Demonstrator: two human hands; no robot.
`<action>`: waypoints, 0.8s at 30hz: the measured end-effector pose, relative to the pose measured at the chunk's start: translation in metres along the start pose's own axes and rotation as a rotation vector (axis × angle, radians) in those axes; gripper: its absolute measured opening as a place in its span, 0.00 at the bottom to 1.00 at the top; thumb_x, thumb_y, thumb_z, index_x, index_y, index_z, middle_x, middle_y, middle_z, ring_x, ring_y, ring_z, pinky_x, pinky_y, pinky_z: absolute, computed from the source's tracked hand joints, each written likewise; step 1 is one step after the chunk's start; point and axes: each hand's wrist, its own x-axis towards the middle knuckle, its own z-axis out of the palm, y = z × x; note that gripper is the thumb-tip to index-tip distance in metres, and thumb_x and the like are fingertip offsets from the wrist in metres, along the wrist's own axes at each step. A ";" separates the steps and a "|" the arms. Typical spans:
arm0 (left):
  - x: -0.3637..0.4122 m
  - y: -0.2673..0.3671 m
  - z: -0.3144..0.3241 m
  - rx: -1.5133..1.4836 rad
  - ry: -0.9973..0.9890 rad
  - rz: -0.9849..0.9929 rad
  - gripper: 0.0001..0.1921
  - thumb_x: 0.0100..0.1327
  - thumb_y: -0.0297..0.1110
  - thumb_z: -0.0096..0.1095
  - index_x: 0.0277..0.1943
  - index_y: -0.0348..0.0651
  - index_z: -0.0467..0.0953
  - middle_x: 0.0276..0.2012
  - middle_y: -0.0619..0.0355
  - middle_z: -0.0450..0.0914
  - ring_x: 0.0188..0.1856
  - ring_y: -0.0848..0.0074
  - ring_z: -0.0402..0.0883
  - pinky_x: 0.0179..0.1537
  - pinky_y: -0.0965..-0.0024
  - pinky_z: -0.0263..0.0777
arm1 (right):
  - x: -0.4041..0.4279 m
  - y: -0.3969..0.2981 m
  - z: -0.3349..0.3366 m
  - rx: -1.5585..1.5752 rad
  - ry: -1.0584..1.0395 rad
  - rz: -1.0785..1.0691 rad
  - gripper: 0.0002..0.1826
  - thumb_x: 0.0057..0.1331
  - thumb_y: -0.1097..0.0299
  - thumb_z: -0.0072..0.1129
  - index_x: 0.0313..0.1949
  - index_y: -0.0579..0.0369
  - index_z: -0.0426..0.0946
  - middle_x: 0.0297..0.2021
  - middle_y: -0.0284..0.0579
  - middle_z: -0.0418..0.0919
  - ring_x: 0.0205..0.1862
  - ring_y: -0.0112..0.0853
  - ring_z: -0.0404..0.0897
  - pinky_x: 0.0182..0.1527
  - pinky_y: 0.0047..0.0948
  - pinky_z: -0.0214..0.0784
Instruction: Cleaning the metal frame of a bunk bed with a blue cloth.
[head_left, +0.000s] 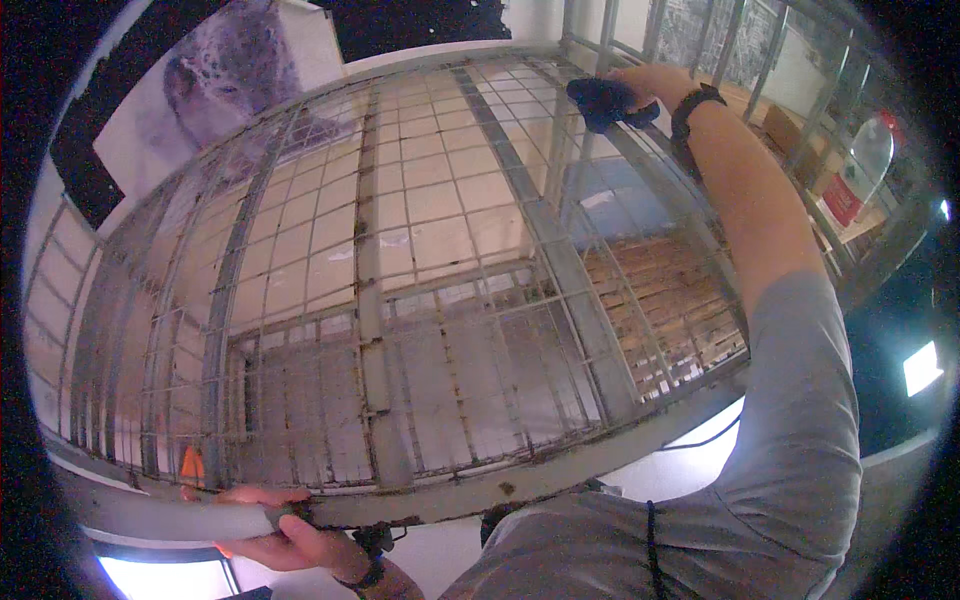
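Observation:
A metal cage panel of wire mesh and flat bars (367, 341) fills the view before me, worn and spotted with brown marks. My right hand (634, 86) is at its upper right, gripping a dark bunched thing that looks like cloth (600, 105) against a bar. At the lower left my left hand (300, 540) wraps the near rail of the frame (465, 499), thumb on the near side and fingers across the far side. An orange object (193, 465), partly hidden, lies by those fingers, behind the rail.
A clear bottle with a red cap and red lower part (859, 172) stands on a wooden surface at the right, beyond upright metal bars (810, 124). Wooden slats (667, 300) show through the mesh. An animal picture (232, 82) hangs at the upper left.

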 end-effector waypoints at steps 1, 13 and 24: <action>0.000 -0.001 0.000 -0.013 -0.019 0.007 0.39 0.61 0.48 0.60 0.63 0.26 0.53 0.34 0.48 0.72 0.29 0.72 0.70 0.30 0.72 0.68 | -0.007 0.001 -0.001 -0.109 -0.100 -0.013 0.30 0.44 0.66 0.68 0.51 0.37 0.72 0.40 0.45 0.81 0.45 0.46 0.80 0.43 0.48 0.73; 0.010 -0.008 -0.010 -0.153 -0.273 0.015 0.36 0.61 0.38 0.54 0.63 0.24 0.45 0.28 0.51 0.69 0.26 0.71 0.66 0.30 0.70 0.62 | -0.151 -0.033 -0.024 -0.120 -0.269 0.307 0.20 0.47 0.66 0.64 0.42 0.39 0.79 0.35 0.40 0.83 0.39 0.42 0.82 0.37 0.45 0.74; 0.026 -0.002 -0.026 -0.205 -0.493 -0.033 0.42 0.56 0.32 0.58 0.67 0.23 0.41 0.32 0.48 0.73 0.31 0.67 0.74 0.34 0.70 0.70 | -0.305 -0.178 -0.119 -0.292 -0.461 0.451 0.36 0.41 0.57 0.72 0.54 0.42 0.74 0.41 0.43 0.83 0.44 0.43 0.81 0.44 0.45 0.74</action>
